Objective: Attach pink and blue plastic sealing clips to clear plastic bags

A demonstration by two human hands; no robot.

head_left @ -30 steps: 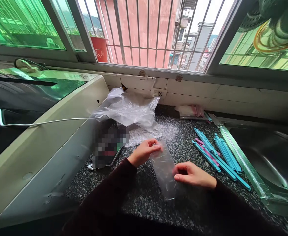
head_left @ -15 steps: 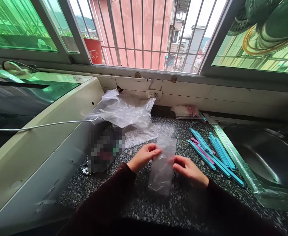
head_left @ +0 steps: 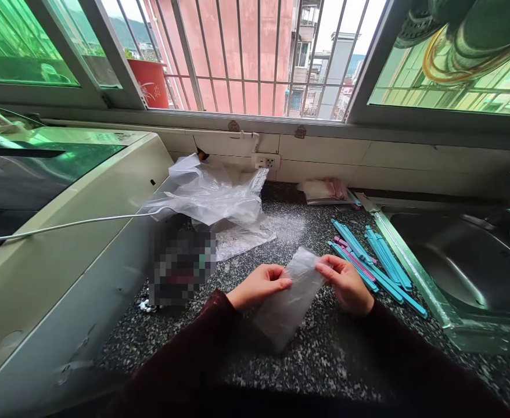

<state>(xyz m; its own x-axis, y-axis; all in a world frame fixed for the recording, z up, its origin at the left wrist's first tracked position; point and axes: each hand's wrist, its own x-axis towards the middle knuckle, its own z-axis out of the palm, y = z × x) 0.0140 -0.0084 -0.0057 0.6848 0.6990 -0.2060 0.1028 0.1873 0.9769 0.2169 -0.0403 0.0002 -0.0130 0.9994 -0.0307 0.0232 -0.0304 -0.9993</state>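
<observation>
A small clear plastic bag [head_left: 287, 302] lies slanted on the speckled dark counter [head_left: 316, 360], its open end toward the upper right. My left hand [head_left: 260, 285] pinches the bag's left edge with closed fingers. My right hand [head_left: 344, 282] pinches the bag's upper right corner, fingers closed as well. Both arms wear dark maroon sleeves. Just right of my right hand lie several blue and pink sticks [head_left: 372, 266], fanned out on the counter.
A heap of crumpled clear plastic bags [head_left: 214, 200] sits at the back left, beside a blurred-out dark object [head_left: 179, 268]. A white appliance [head_left: 58, 244] with a white cable fills the left. A steel sink [head_left: 468, 261] lies right. A flat packet [head_left: 327, 191] rests by the wall.
The bag has swung from lying lengthwise to slanting up and right. My right hand moved from the bag's lower side up to its top corner; my left stayed on the left edge.
</observation>
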